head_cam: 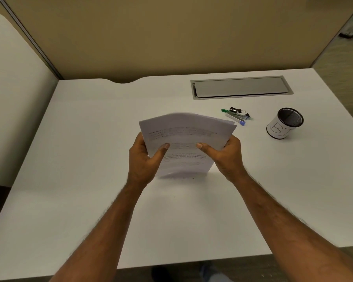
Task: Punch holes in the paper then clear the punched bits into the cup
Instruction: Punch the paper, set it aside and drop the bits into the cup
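From my seat, both hands sit in the middle of the frame, each clamped on one side of the paper [189, 132]. My left hand [144, 159] grips the sheets' left edge, thumb laid across the printed face and the fingers tucked behind, out of sight. My right hand [225, 154] does the same on the right edge, its thumb pointing in toward the other thumb, the two thumbs apart with lines of text between them.

The paper is a small stack of printed sheets held upright and tipped back a little, its top edge bowed and fanned so that several layers show. The top is blurred. Its lower edge hangs just over the desk [86, 151]; I cannot tell whether it touches the surface. A few dark specks show along that lower edge, too small to make out.

To the upper right of the stack, just beyond its corner, lies a small cluster of pens and binder clips [237, 116]: a green pen, a blue-capped one and black clips, lying close together. Farther right stands the cup [284, 124], a black mesh pot wrapped in white paper with hand-drawn letters, upright and well apart from the hands. Above the pens, a grey cable tray lid [242, 87] is set flush into the white desk. A tan partition [171, 37] fills the top of the frame.
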Available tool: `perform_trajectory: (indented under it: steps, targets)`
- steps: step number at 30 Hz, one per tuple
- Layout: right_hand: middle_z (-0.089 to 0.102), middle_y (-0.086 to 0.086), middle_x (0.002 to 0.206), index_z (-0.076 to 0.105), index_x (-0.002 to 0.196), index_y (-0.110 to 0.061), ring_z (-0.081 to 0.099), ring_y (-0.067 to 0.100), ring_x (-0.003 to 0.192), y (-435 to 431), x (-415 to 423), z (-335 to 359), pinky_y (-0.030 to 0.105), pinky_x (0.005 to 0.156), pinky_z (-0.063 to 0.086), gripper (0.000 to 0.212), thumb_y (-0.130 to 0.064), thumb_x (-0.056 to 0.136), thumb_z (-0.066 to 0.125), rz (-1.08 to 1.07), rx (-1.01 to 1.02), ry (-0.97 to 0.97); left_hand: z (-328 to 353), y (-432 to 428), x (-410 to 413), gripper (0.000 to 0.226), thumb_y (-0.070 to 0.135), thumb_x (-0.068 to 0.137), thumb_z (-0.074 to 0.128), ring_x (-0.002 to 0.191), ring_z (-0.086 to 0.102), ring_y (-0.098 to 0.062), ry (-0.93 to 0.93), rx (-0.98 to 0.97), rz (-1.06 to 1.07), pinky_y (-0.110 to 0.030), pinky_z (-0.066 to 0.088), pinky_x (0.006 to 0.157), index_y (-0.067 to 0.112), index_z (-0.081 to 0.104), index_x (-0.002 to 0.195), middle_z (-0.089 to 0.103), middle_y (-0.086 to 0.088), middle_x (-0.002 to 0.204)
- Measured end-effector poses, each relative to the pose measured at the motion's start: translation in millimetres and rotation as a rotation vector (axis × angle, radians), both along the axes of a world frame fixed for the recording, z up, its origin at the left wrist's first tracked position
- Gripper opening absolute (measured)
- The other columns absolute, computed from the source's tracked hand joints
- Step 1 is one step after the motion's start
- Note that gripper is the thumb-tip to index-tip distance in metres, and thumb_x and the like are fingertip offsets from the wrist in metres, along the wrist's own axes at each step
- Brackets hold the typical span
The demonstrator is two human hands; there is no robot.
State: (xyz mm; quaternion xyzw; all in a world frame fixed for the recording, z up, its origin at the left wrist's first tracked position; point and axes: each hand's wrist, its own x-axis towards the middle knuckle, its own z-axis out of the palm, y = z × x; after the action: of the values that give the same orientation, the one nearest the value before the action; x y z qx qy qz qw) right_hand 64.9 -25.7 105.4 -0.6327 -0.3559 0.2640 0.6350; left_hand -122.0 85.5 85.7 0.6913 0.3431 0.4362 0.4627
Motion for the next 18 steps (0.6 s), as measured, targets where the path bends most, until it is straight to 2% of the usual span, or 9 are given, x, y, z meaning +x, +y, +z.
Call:
perform_trajectory:
  steps: [3,5,7,12,15,18]
  targets:
    - [0.07,-0.015,0.097,0.062,0.1,-0.036,0.069,0.005,0.088,1,0,-5,0.021,0.073,0.058,0.041,-0.012,0.073,0.081,-0.01,-0.018,-0.031,-6,-1,0,0.036,0.02,0.084,0.07,0.099,0.066,-0.013,0.001,-0.03,0.01,-0.021,0.056,0.078,0.011,0.058,0.117,0.067,0.003,0.107]
    - [0.068,-0.017,0.095,0.061,0.1,-0.036,0.068,0.002,0.085,2,1,-7,0.016,0.07,0.056,0.038,-0.011,0.077,0.078,-0.027,-0.038,-0.029,-7,-1,1,0.031,0.022,0.087,0.064,0.096,0.065,-0.005,0.022,-0.035,0.036,-0.016,0.054,0.074,0.011,0.058,0.116,0.067,0.01,0.105]
    - [0.067,-0.015,0.096,0.062,0.102,-0.031,0.068,0.006,0.085,4,2,-8,0.019,0.071,0.057,0.032,-0.011,0.081,0.075,-0.034,-0.061,-0.035,-4,-1,3,0.025,0.019,0.091,0.059,0.094,0.064,0.002,0.039,-0.021,0.041,-0.01,0.051,0.071,0.013,0.059,0.115,0.066,0.016,0.103]
    - [0.065,-0.02,0.101,0.056,0.106,-0.044,0.067,0.01,0.093,3,6,7,0.017,0.075,0.056,0.042,-0.015,0.081,0.073,-0.023,-0.023,-0.077,16,1,6,0.023,0.018,0.093,0.054,0.093,0.062,0.003,0.013,0.019,0.059,-0.009,0.05,0.069,0.016,0.056,0.116,0.063,0.023,0.099]
    - [0.066,-0.018,0.104,0.054,0.11,-0.039,0.066,0.009,0.099,0,10,9,0.026,0.083,0.058,0.041,-0.009,0.085,0.069,0.027,-0.052,-0.062,29,4,6,0.025,0.016,0.095,0.053,0.095,0.064,-0.002,-0.033,0.007,0.037,-0.015,0.054,0.068,0.018,0.053,0.12,0.062,0.029,0.098]
    - [0.068,-0.017,0.103,0.059,0.108,-0.031,0.067,0.006,0.094,0,12,7,0.033,0.086,0.058,0.025,-0.012,0.092,0.061,0.033,-0.104,-0.061,43,5,6,0.03,0.018,0.095,0.053,0.101,0.064,-0.007,-0.052,0.004,0.017,-0.019,0.057,0.07,0.023,0.052,0.124,0.062,0.03,0.104]
